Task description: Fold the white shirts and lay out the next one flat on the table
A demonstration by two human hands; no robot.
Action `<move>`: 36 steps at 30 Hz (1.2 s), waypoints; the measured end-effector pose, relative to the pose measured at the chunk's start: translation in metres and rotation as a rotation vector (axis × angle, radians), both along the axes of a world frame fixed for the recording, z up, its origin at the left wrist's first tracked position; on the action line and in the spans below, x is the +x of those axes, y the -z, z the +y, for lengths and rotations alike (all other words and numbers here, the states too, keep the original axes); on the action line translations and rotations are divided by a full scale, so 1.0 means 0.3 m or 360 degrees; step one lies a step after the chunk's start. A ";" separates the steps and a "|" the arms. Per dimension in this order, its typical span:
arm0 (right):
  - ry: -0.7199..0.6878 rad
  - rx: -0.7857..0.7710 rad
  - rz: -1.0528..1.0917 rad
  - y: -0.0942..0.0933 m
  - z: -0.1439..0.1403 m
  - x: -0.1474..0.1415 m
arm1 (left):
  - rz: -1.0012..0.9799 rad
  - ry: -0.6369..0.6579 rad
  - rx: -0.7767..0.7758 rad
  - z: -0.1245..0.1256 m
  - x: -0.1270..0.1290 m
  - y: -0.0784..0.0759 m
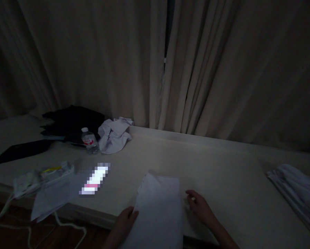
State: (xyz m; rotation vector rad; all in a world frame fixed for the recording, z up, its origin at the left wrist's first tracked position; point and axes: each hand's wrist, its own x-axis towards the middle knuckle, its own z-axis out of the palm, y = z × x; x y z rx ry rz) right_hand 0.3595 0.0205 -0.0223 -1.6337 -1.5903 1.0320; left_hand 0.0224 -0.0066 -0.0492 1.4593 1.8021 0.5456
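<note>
A pale folded cloth or sheet (160, 207) lies on the light surface (217, 169) near its front edge. My left hand (126, 219) touches the cloth's left edge, fingers curled against it. My right hand (198, 204) rests on the surface at the cloth's right side, fingers bent, close to or on its edge. The light is very dim, so I cannot tell whether either hand pinches the fabric.
A water bottle (89, 141), a crumpled white cloth (114, 135) and dark clothes (72, 122) sit at the back left. A lit, blurred screen (95, 179) and papers with a charger (44, 180) lie left. Folded white fabric (297, 193) is at right. Curtains (155, 62) hang behind.
</note>
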 end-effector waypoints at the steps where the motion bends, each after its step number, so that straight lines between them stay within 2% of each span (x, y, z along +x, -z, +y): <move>1: 0.0019 0.0054 -0.0006 0.003 0.060 -0.009 | -0.0008 0.0017 0.0026 -0.006 -0.002 0.005; 4: 0.0035 0.0105 0.0019 0.026 0.204 -0.046 | 0.0010 -0.0037 0.0028 -0.020 -0.031 0.036; 6: 0.0009 0.0086 0.0039 0.053 0.263 -0.071 | 0.0046 -0.0055 -0.0029 -0.013 -0.057 0.045; 8: -0.0040 0.0072 0.0059 0.080 0.297 -0.091 | 0.0062 -0.0049 -0.0071 0.017 -0.069 0.024; 10: -0.0098 0.0063 0.0082 0.098 0.314 -0.102 | 0.0091 -0.0083 -0.0023 0.071 -0.051 -0.026; 13: -0.0146 0.0069 0.0120 0.100 0.322 -0.105 | 0.0332 -0.0092 0.0317 0.168 0.029 -0.104; 15: -0.0158 0.0077 0.0133 0.090 0.322 -0.100 | 0.0577 0.0063 0.0645 0.219 0.099 -0.121; 17: -0.0179 0.0081 0.0119 0.081 0.319 -0.096 | 0.0775 0.0285 0.0858 0.247 0.164 -0.100; 19: -0.0189 0.0092 0.0054 0.076 0.316 -0.093 | 0.0904 0.0441 0.0905 0.256 0.210 -0.053; 22: -0.0144 0.0145 -0.0156 0.080 0.315 -0.094 | 0.1042 0.0487 0.0857 0.257 0.235 0.021; 25: -0.0081 0.0238 -0.0427 0.090 0.318 -0.092 | 0.1076 0.0513 0.0816 0.261 0.225 0.066; 32: -0.0190 0.0454 -0.0905 0.114 0.316 -0.071 | 0.1107 0.0607 0.0873 0.278 0.205 0.118; 36: -0.0218 0.0512 -0.1021 0.099 0.318 -0.060 | 0.1035 0.0648 0.0846 0.298 0.233 0.093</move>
